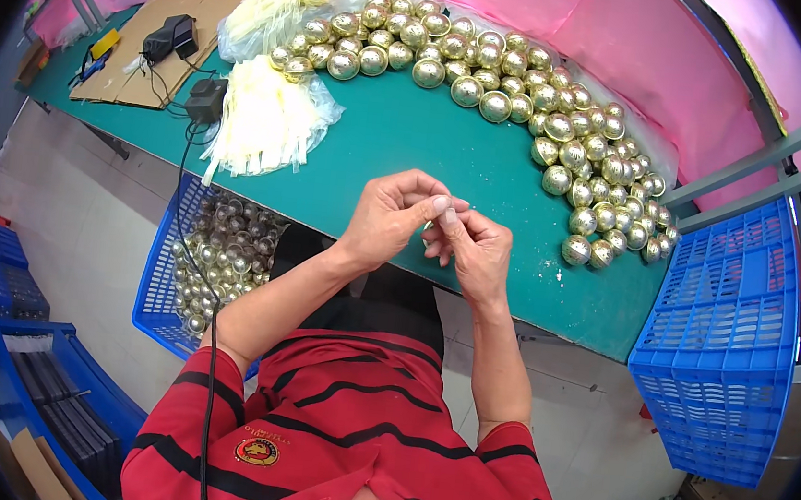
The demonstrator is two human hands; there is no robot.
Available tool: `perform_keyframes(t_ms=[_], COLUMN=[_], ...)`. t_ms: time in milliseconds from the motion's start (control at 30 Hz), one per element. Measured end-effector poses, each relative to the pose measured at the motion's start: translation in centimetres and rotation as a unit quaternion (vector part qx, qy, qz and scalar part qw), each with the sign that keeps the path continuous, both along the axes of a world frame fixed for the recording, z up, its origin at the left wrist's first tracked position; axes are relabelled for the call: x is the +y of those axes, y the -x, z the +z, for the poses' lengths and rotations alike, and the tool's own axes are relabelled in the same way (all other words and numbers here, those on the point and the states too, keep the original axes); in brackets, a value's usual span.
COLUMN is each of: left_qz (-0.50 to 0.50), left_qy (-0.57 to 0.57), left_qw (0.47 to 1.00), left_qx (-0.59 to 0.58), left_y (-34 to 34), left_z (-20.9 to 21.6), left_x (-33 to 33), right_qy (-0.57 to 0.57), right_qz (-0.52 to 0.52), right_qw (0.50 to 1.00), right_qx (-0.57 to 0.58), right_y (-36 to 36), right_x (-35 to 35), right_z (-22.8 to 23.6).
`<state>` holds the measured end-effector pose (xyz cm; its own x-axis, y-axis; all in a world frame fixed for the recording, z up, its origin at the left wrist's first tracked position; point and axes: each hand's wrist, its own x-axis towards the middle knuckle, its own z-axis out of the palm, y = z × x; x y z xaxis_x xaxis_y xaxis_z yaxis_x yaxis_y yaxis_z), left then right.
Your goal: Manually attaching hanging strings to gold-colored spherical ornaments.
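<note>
My left hand (390, 214) and my right hand (477, 255) meet over the front edge of the green table (403, 120). Thumbs and fingertips are pinched together on both. Whatever lies between them, if anything, is too small or hidden to make out. Beyond them, shiny gold balls (495, 106) are heaped in a long arc along the back and right of the table. A bundle of pale yellow strips (261, 121) lies on clear plastic to the left of my hands.
More pale strips (284, 9), cardboard (137, 80) and a black adapter (172, 37) are at the back left. A cable (210, 396) crosses my right-leaning left arm's side. Below the table, a blue basket (156, 270) holds clear and gold balls. Blue crates (716, 377) stand right.
</note>
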<state>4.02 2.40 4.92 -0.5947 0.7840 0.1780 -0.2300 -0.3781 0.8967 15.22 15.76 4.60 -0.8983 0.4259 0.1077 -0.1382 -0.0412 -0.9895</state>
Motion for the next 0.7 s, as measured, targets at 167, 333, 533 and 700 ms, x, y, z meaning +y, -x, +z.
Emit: perform_keyframes(t_ms=[167,333,533,700], left_qz=[0.017,0.038,0.053,0.059], left_qy=[0.015,0.043,0.043,0.052], left_qw=[1.0,0.998,0.998,0.997], left_qx=[0.02,0.002,0.002,0.009], left_y=[-0.36,-0.5,-0.28,-0.2], left_z=[0.45,0.38,0.67,0.83], left_x=[-0.2,0.01,0.0,-0.12], right_qy=[-0.001,-0.011,-0.013,-0.045], right_qz=[0.001,-0.001,0.0,-0.034], right_qw=[1.0,0.999,0.999,0.997], right_qx=[-0.009,-0.031,-0.037,-0.045], right_y=[-0.02,-0.03,-0.19,-0.58], right_x=[0.25,-0.02,-0.11,-0.26], right_z=[0.18,0.16,0.07,0.91])
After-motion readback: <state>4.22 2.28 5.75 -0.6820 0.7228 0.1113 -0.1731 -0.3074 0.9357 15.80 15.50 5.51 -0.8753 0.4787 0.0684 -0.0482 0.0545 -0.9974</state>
